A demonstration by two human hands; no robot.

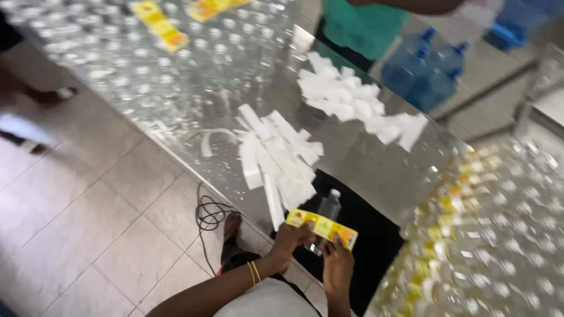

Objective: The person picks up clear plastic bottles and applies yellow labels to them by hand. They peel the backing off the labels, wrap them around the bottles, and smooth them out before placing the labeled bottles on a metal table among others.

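The left hand (292,237) pinches one end of a yellow label strip (322,226), and the right hand (337,265) grips a small clear bottle (326,215) low on its body, thumb up near the strip's other end. The strip lies across the front of the bottle, just below its shoulder; whether it has stuck down yet is too blurred to tell. The bottle is upright, held over a black mat (376,235) at the near edge of the steel table (364,164).

Just beyond the bottle lies a heap of white backing papers (276,158), with a second heap (352,100) farther across the table. To the right of the bottle stands a crowd of bottles with yellow bands (464,235), which look labelled already. Far beyond it, at the table's other end, a mass of plain clear bottles (117,53) stands bare, with loose yellow labels (160,24) lying on top. Judging by that, a good share is labelled and a large share is left.

Below the bottle, on the tiled floor, a black cable (208,214) coils. Blue water jugs (432,70) stand well past the table.
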